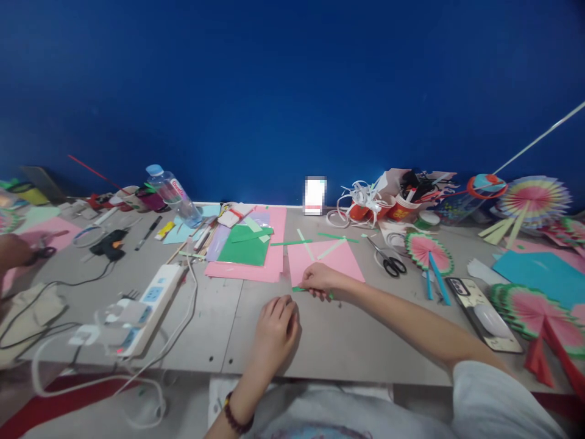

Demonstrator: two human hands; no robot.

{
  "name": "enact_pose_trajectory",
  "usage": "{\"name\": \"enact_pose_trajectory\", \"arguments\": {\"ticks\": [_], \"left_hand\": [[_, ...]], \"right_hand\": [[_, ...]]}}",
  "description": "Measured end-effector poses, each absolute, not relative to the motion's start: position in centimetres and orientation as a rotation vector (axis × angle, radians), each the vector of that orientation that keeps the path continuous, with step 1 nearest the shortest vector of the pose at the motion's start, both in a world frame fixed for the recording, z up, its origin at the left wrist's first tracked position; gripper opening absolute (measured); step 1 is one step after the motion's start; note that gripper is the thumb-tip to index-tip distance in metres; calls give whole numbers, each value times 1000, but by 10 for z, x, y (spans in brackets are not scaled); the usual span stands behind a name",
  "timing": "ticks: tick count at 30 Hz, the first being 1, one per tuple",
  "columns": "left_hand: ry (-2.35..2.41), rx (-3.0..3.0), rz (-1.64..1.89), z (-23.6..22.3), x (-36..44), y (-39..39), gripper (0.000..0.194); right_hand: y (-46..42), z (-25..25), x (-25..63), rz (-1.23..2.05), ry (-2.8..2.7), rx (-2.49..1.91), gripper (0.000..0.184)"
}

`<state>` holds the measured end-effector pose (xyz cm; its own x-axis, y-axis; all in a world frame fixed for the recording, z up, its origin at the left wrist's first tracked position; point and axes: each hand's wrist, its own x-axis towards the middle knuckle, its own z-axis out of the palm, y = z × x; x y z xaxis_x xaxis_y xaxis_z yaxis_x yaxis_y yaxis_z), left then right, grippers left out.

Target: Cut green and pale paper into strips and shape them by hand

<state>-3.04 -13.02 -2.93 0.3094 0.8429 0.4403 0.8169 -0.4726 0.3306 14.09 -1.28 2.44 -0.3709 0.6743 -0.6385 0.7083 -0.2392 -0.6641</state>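
My right hand is at the near edge of a pink paper sheet, its fingers pinched on a green paper strip; a bit of green also shows below the palm. Pale green strips lie on the pink sheet, and another green strip crosses its far edge. Resting on the table, my left hand is curled, with nothing visible in it. Scissors lie right of the sheet. To its left, green paper tops a pink stack.
Left on the table are a power strip with cables, a glue gun and a tilted plastic bottle. Paper fans, a phone and cups of tools stand right. Another person's hand is at far left.
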Motion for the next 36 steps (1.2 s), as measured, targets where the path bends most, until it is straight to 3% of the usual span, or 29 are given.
{"name": "enact_pose_trajectory", "arguments": {"ticks": [36], "left_hand": [[1561, 2513, 846, -24, -21, -130, 23]], "right_hand": [[-11, 24, 136, -1716, 1865, 1773, 24]]}}
